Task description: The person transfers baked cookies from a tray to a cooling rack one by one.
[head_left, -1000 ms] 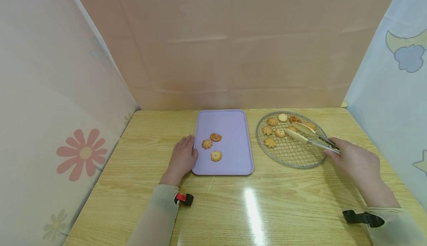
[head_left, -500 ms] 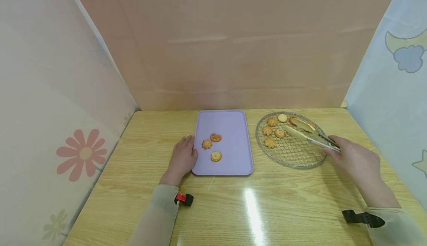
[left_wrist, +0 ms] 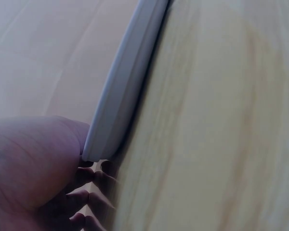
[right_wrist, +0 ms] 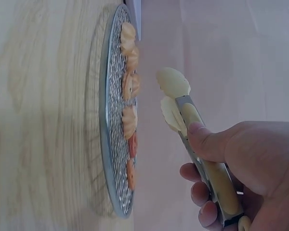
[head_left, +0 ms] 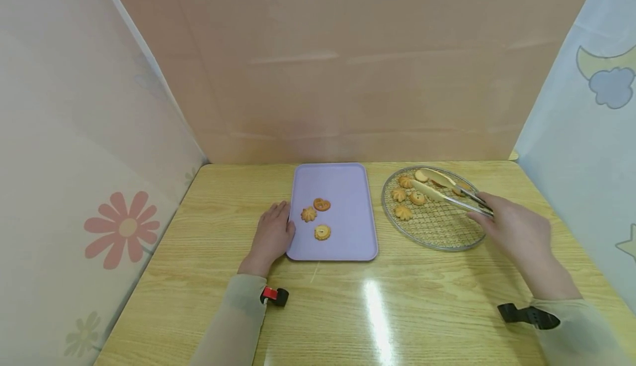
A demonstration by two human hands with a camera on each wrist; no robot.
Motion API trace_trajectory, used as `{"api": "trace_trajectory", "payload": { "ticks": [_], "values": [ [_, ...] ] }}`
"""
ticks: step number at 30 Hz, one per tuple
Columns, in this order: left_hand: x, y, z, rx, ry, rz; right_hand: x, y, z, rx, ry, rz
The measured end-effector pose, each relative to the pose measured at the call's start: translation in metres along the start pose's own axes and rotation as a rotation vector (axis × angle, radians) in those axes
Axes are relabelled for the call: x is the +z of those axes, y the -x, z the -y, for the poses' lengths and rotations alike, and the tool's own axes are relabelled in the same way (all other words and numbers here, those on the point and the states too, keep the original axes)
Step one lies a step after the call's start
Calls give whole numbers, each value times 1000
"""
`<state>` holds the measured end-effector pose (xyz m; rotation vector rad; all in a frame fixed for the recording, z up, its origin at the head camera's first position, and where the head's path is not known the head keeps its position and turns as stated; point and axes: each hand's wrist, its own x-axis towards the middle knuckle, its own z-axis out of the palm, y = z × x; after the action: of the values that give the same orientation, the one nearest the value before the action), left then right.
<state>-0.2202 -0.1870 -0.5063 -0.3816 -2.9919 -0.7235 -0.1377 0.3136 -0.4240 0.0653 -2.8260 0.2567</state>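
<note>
My left hand (head_left: 272,233) holds the left edge of a lavender tray (head_left: 348,211), its thumb at the rim and its fingers beside the outer wall (left_wrist: 123,86). On the tray lie a pretzel-shaped cookie (head_left: 322,205), a star-shaped cookie (head_left: 308,214) and a round cookie with a fluted edge (head_left: 322,232). My right hand (head_left: 514,231) grips metal tongs (head_left: 459,203) with cream tips, poised over a round wire rack (head_left: 439,239). The tips stand apart near a pale round cookie (head_left: 420,175); the right wrist view shows them above the rack with nothing between them.
Several more cookies (head_left: 403,212) sit on the rack's left and far parts; the tongs partly cover some. Both things stand on a wooden table (head_left: 328,311). A beige backdrop (head_left: 338,79) rises behind, with patterned side walls (head_left: 74,134) at left and right.
My right hand has moved left with the tongs, whose tips shift from the pretzel-shaped cookie toward the pale round one. The left hand, tray and cookies have stayed in place.
</note>
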Motion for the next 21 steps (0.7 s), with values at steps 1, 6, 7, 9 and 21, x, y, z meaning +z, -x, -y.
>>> {"api": "trace_trajectory", "payload": {
  "ticks": [1, 6, 7, 9, 21],
  "values": [
    [0, 0, 0, -1, 0, 0, 1, -1, 3, -6, 1, -5],
    [2, 0, 1, -6, -2, 4, 5, -10, 18, -43, -12, -19],
    [2, 0, 2, -5, -3, 3, 6, -11, 21, -47, -14, -19],
    [3, 0, 2, -2, -5, -1, 8, -14, 28, -52, -21, -11],
    [-1, 1, -2, -12, 5, 9, 22, -30, 65, -116, -53, -18]
  ]
}}
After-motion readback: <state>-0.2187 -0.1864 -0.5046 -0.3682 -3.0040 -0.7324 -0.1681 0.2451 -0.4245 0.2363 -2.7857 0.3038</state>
